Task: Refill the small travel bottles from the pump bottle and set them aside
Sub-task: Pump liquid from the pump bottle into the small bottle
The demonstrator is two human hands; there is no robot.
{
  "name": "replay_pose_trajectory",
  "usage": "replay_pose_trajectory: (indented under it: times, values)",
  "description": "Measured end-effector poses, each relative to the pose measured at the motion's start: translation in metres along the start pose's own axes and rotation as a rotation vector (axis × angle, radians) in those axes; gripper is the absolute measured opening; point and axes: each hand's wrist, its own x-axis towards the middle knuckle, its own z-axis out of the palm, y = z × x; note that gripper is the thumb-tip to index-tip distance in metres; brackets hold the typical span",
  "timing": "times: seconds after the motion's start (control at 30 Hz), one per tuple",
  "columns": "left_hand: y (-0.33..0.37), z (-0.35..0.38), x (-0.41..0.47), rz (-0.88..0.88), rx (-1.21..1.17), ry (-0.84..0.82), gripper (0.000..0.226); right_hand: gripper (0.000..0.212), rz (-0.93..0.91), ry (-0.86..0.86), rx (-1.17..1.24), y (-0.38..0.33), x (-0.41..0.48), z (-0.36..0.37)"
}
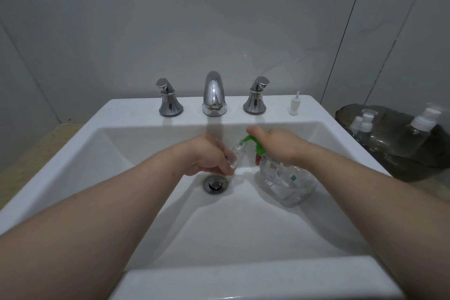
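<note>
A clear pump bottle (288, 181) with a green pump head (253, 142) stands tilted inside the white sink (243, 231). My right hand (280, 145) grips its neck, with the thumb lying over the pump top. My left hand (209, 156) holds a small clear travel bottle (235, 154) tilted, its open mouth right at the green nozzle. A small white cap with a spout (294, 105) stands on the sink ledge at the back right.
A chrome spout (213, 94) and two chrome handles (170, 98) (255, 96) line the back ledge. The drain (215, 184) sits below my left hand. At the right, a dark tray (414, 165) holds several more small clear bottles (365, 126).
</note>
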Motion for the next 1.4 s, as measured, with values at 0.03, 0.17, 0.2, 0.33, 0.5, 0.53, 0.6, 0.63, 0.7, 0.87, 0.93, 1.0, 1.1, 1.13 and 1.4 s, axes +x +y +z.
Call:
replay_pose_trajectory:
  times: [0.03, 0.17, 0.2, 0.33, 0.5, 0.53, 0.6, 0.63, 0.7, 0.87, 0.93, 1.0, 1.1, 1.13, 1.4]
  values:
    - [-0.001, 0.0, 0.001, 0.002, 0.003, 0.002, 0.035, 0.057, -0.005, 0.004, 0.0, 0.0, 0.0, 0.0]
    - [0.0, 0.001, 0.003, 0.013, 0.022, 0.016, 0.03, 0.051, -0.028, 0.013, -0.016, 0.0, -0.001, 0.0]
    - [0.0, 0.002, 0.003, 0.017, 0.029, 0.016, 0.028, 0.049, -0.033, 0.014, -0.022, 0.0, 0.0, 0.0]
    - [0.002, 0.005, 0.002, 0.03, 0.04, 0.026, 0.031, 0.049, -0.034, 0.038, -0.017, 0.003, 0.006, 0.002]
    - [0.0, 0.006, 0.002, 0.041, 0.062, 0.006, 0.032, 0.049, -0.034, 0.041, -0.02, 0.007, 0.011, 0.005]
    - [-0.001, 0.006, 0.002, 0.045, 0.07, 0.005, 0.032, 0.05, -0.038, 0.047, -0.017, 0.008, 0.011, 0.005]
    - [0.0, 0.007, 0.002, 0.055, 0.089, 0.002, 0.031, 0.048, -0.045, 0.057, 0.002, 0.007, 0.011, 0.005]
    - [0.0, 0.007, 0.002, 0.059, 0.097, 0.003, 0.03, 0.047, -0.045, 0.064, 0.01, 0.007, 0.011, 0.005]
    - [0.0, 0.008, 0.003, 0.064, 0.106, 0.006, 0.03, 0.047, -0.049, 0.071, 0.0, 0.007, 0.011, 0.005]
    - [0.0, 0.008, 0.004, 0.071, 0.12, 0.006, 0.029, 0.053, -0.046, 0.079, -0.026, 0.008, 0.013, 0.006]
    - [-0.001, 0.008, 0.005, 0.079, 0.122, 0.008, 0.028, 0.054, -0.048, 0.087, -0.029, 0.008, 0.014, 0.007]
    - [-0.001, 0.008, 0.005, 0.085, 0.133, 0.01, 0.027, 0.057, -0.045, 0.086, -0.025, 0.009, 0.015, 0.007]
    - [-0.002, 0.008, 0.006, 0.092, 0.154, 0.013, 0.026, 0.056, -0.046, 0.086, -0.02, 0.011, 0.017, 0.008]
    - [-0.002, 0.007, 0.006, 0.091, 0.164, 0.013, 0.026, 0.055, -0.045, 0.093, -0.018, 0.011, 0.017, 0.008]
    - [-0.002, 0.008, 0.008, 0.092, 0.195, 0.008, 0.032, 0.05, -0.058, 0.101, 0.005, 0.013, 0.018, 0.008]
